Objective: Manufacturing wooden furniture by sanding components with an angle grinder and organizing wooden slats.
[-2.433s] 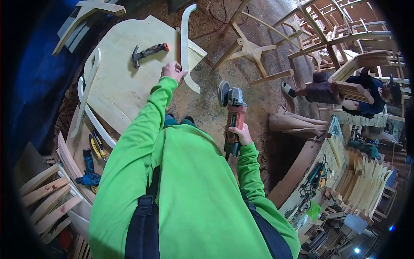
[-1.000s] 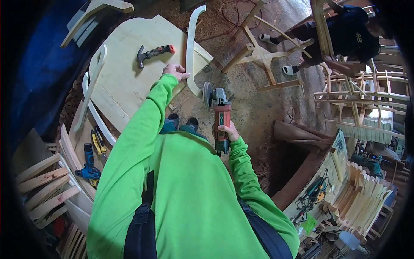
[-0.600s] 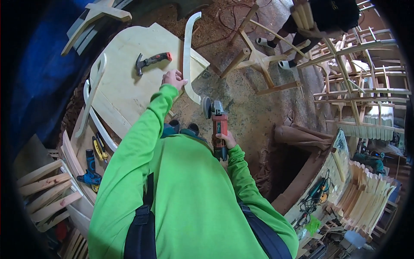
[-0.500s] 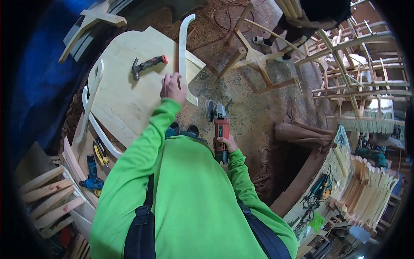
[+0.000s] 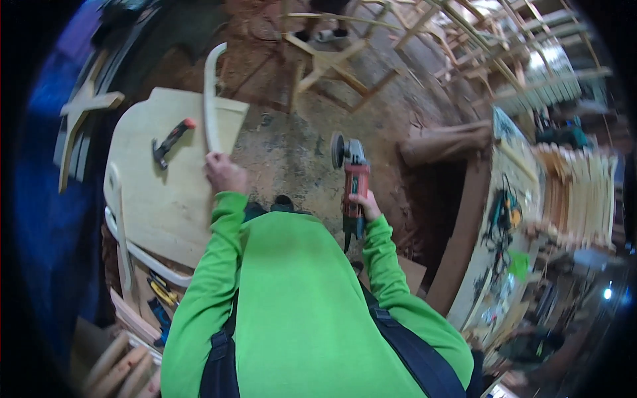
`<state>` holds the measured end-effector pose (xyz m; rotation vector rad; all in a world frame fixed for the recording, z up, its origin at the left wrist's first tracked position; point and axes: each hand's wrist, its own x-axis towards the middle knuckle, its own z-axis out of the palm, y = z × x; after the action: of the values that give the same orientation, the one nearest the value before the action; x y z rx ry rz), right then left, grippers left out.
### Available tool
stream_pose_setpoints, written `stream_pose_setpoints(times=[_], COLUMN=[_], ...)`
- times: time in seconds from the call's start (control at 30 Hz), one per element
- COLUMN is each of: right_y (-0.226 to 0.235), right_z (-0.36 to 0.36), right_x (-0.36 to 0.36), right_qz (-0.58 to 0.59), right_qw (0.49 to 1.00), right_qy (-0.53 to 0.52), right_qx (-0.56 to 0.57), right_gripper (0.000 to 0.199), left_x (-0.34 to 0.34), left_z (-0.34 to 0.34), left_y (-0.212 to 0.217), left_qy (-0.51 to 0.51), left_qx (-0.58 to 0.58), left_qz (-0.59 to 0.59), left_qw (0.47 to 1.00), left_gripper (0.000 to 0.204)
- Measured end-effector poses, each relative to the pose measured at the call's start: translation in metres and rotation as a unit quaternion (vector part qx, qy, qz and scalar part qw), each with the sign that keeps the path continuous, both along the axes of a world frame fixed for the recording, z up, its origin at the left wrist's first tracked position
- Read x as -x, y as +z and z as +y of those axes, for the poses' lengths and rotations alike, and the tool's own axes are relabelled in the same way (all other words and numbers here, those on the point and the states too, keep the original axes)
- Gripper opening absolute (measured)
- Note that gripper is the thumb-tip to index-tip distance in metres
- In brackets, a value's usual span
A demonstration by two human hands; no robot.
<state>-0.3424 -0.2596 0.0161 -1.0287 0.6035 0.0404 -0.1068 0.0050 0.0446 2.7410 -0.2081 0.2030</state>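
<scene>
My left hand [image 5: 227, 174] is closed round the near end of a long, slim, curved wooden piece [image 5: 210, 99]. That piece points away from me over the right part of a pale wooden panel [image 5: 142, 205]. In my right hand [image 5: 365, 204] is a red and black angle grinder [image 5: 357, 178], gripped by its body. Its round disc [image 5: 337, 150] is turned up and to the left, apart from the wood. A claw hammer [image 5: 172, 142] with a black and red handle lies on the panel, left of the curved piece.
Curved wooden parts [image 5: 123, 225] lean at the panel's left edge, near yellow-handled pliers [image 5: 161, 290] and a blue power tool [image 5: 159, 317]. Ahead stands a wooden frame [image 5: 330, 65] with a person's feet [image 5: 325, 35] behind. On the right, a bench [image 5: 479, 265] carries a corded tool [image 5: 507, 209].
The view has swung right, shifting the panel and hammer left and down. My left hand now holds the curved piece nearer its end, and the piece reaches farther away. The grinder stays in my right hand.
</scene>
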Motion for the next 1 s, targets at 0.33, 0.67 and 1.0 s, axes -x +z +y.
stream_pose_setpoints(times=[0.33, 0.67, 1.0], right_y=[0.075, 0.089, 0.077], right_z=[-0.041, 0.011, 0.050], right_x=[-0.062, -0.095, -0.068], right_qz=[-0.107, -0.156, -0.067], right_qw=[0.981, 0.964, 0.976], right_qy=[-0.157, -0.187, -0.204], right_qx=[-0.038, -0.107, -0.029], right_gripper=[0.030, 0.030, 0.029], left_x=[0.043, 0.149, 0.176], left_z=[0.020, -0.065, -0.056], left_y=[0.031, 0.097, 0.087], left_qy=[-0.097, -0.199, -0.096], left_qx=[0.079, 0.500, 0.480], left_qz=[-0.071, 0.604, 0.651], left_qw=[0.990, 0.587, 0.581], left_gripper=[0.037, 0.039, 0.031])
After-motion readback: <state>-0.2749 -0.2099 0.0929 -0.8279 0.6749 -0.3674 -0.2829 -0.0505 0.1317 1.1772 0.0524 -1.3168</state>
